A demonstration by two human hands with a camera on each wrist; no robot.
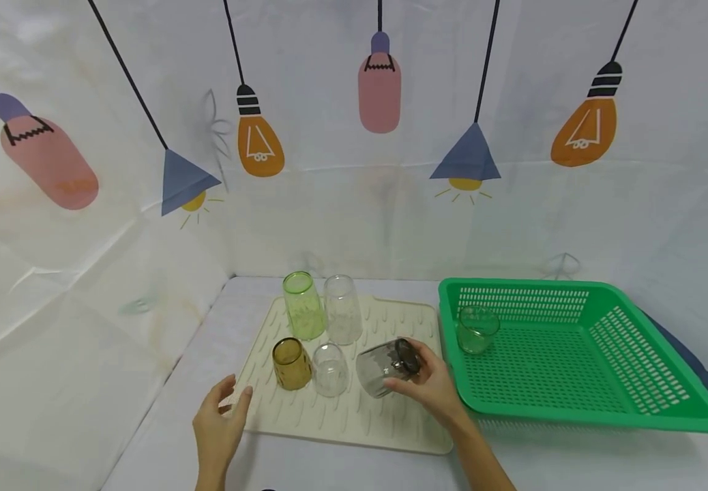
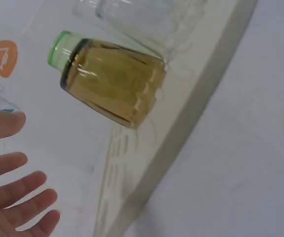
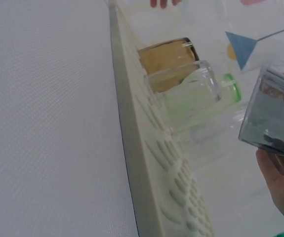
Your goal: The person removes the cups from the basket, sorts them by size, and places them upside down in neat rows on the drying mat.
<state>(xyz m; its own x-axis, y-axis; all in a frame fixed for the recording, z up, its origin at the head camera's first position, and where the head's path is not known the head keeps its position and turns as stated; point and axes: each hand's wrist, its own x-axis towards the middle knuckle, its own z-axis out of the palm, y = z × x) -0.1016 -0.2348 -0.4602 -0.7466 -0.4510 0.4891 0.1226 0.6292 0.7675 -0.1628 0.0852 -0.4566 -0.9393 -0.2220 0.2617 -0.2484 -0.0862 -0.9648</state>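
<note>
My right hand grips a dark grey glass near its base, tilted above the right part of a cream drying mat. In the right wrist view, the grey glass appears at the right edge. On the mat stand an amber glass, a short clear glass, a tall green glass and a tall clear glass. My left hand holds nothing, its fingers spread by the mat's left front edge. The left wrist view shows the amber glass apart from the fingers.
A green plastic basket stands right of the mat, with a small green glass in its left back corner. Behind the white table hangs a pale curtain printed with lamps.
</note>
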